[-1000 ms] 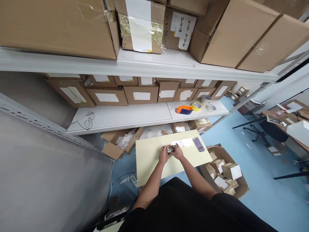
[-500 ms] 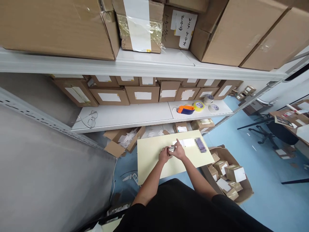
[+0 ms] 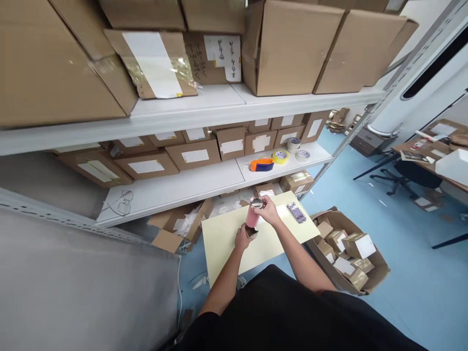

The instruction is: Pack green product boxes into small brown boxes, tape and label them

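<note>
My right hand (image 3: 268, 210) grips a pink cylinder that looks like a tumbler (image 3: 252, 217), at its shiny metal rim. It stands tilted above a small brown box (image 3: 253, 236) with a dark open top, and its lower end is at or just inside the box mouth; I cannot tell which. Around the box's left side, my left hand (image 3: 242, 239) is closed. Both hands are over a pale yellow board (image 3: 219, 243). On the board, right of my right hand, lies a blurred purple item (image 3: 296, 213).
Shelves carry cardboard boxes (image 3: 193, 155), a blue-and-orange tape dispenser (image 3: 261, 165), a yellow tape roll (image 3: 280, 156) and glasses (image 3: 122, 204). A large carton (image 3: 382, 273) of small boxes stands at the right. An open carton (image 3: 168, 239) with white papers is at the left.
The pink tumbler now shows above the box, raised by my right hand; before, only a shiny round top showed between both hands. My view has shifted and turned to the right.
</note>
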A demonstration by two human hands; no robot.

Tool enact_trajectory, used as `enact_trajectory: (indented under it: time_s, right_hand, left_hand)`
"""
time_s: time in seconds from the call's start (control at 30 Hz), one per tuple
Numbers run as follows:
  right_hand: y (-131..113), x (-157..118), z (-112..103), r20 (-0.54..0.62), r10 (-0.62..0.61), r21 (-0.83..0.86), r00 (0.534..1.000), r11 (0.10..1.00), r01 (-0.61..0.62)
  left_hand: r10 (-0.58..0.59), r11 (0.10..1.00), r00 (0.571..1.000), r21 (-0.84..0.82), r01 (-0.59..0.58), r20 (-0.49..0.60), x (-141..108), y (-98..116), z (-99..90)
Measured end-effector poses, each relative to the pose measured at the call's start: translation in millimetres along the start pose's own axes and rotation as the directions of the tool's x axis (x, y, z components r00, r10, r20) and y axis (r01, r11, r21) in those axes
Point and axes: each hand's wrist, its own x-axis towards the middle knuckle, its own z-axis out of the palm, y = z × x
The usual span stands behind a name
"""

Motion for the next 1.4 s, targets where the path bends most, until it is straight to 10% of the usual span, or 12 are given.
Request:
enact_trajectory:
  time_s: [0.23,0.47,0.63,0.87,1.13,1.4]
  right_hand:
    - [2.3,-8.4,-20.1,0.034,-0.017,-0.094,0.999,0.995,0.020]
    - [-10.2,-15.4,-24.9,0.063,-0.014,-0.173,0.998,0.985,0.025]
    - [-10.0,-24.6,-39.3,0.159,-0.058,0.078,0.986,0.996,0.047]
    - [16.8,-51.5,-79.5,0.694,-0.097,0.392,0.714,0.883,-0.260]
    - [13.4,-86.3,-101.0,0.375,-0.058,0.285,0.925,0.957,-0.055]
    - [-3.9,-102.8,-137.0,0.613,-0.132,0.428,0.779,0.884,-0.187]
  left_hand:
    - [-0.072,0.985,0.993,0.149,0.085,-0.089,-33.4,34.8,-24.0]
    - [0.263,0.901,0.915,-0.262,-0.346,-0.305,-78.7,121.5,-65.9]
    - [0.258,0.893,0.857,-0.228,-0.388,-0.446,-95.7,169.0,-77.7]
    - [0.257,0.713,0.866,-0.520,-0.470,-0.429,-106.7,179.2,-94.7]
    - [0.272,0.695,0.872,-0.544,-0.471,-0.406,-114.8,217.9,-81.6]
    - [0.299,0.657,0.883,-0.593,-0.466,-0.363,-129.6,233.5,-65.5]
